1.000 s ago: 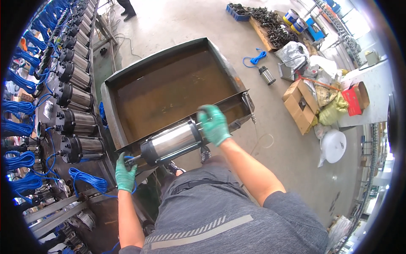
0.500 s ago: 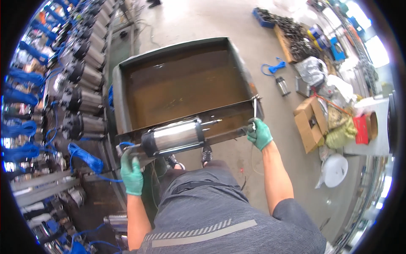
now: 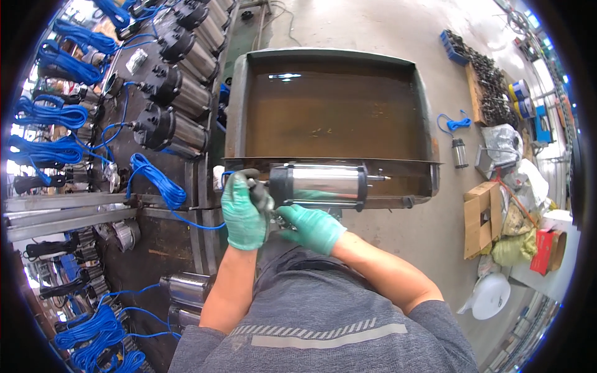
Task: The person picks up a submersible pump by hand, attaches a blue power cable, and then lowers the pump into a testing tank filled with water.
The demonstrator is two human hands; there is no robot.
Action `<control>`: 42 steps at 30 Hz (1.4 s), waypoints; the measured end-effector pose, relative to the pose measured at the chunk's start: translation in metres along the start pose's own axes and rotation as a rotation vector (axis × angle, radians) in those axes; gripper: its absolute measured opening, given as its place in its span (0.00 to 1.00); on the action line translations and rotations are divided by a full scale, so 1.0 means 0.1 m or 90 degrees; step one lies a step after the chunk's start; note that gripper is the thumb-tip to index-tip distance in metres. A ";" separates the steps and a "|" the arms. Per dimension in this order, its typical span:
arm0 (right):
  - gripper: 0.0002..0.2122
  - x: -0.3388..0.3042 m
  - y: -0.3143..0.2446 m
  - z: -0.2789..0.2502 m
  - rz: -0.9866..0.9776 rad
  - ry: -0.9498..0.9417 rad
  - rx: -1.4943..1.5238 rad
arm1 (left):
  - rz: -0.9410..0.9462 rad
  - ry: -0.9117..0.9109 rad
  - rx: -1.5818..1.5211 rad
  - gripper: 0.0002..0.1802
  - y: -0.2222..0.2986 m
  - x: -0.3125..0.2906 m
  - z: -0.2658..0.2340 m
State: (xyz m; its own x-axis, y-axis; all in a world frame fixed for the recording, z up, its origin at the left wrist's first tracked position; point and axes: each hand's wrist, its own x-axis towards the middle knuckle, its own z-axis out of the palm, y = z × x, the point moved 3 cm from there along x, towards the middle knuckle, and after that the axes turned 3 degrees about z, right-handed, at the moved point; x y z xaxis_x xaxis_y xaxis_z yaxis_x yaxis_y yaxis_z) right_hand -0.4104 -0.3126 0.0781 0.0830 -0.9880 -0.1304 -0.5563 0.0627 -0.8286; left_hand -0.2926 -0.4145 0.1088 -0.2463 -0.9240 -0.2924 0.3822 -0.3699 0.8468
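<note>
A shiny steel motor cylinder [image 3: 326, 185] with black ends lies level across the near side of a water-filled metal tank [image 3: 336, 57]. A thin shaft [image 3: 379, 178] sticks out of its right end. At its left end, my left hand [image 3: 244, 214], in a green glove with dark fingertips, is closed by the black end cap [image 3: 281, 185]; what its fingers grip is hidden. Just below that cap, my right hand [image 3: 314, 230], also in a green glove, reaches across with its fingers closed near the left one. Something small and dark at its fingertips cannot be made out.
Rows of similar steel motors [image 3: 186, 137] with coiled blue cables [image 3: 158, 180] stand on the dark bench to the left. On the floor at right are a small motor [image 3: 459, 153], an open cardboard box [image 3: 482, 217], bags and a red box [image 3: 547, 252].
My right hand has left the metal rod at the tank's right corner and moved left beside my left hand. The view has shifted, so the tank appears farther right.
</note>
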 end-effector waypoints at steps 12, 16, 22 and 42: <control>0.12 0.10 0.82 -0.83 0.059 0.301 -0.329 | -0.330 0.073 0.150 0.15 -0.33 0.86 -1.58; 0.11 0.14 0.87 -0.81 0.093 0.314 -0.286 | -0.360 0.011 0.176 0.15 -0.34 0.92 -1.47; 0.12 0.13 0.93 -0.79 0.125 0.315 -0.283 | -0.405 -0.015 0.209 0.13 -0.33 0.98 -1.45; 0.15 0.15 0.93 -0.80 0.128 0.305 -0.292 | -0.425 -0.018 0.291 0.10 -0.35 1.03 -1.37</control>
State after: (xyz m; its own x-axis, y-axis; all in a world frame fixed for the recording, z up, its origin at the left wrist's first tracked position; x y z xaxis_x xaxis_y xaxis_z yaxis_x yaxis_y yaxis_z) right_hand -0.5265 -0.3333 0.0426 -0.3738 -0.9236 0.0855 -0.8246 0.2887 -0.4865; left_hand -0.2090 -0.5096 -0.0122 -0.3194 -0.5165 -0.7944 -0.2538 -0.7611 0.5969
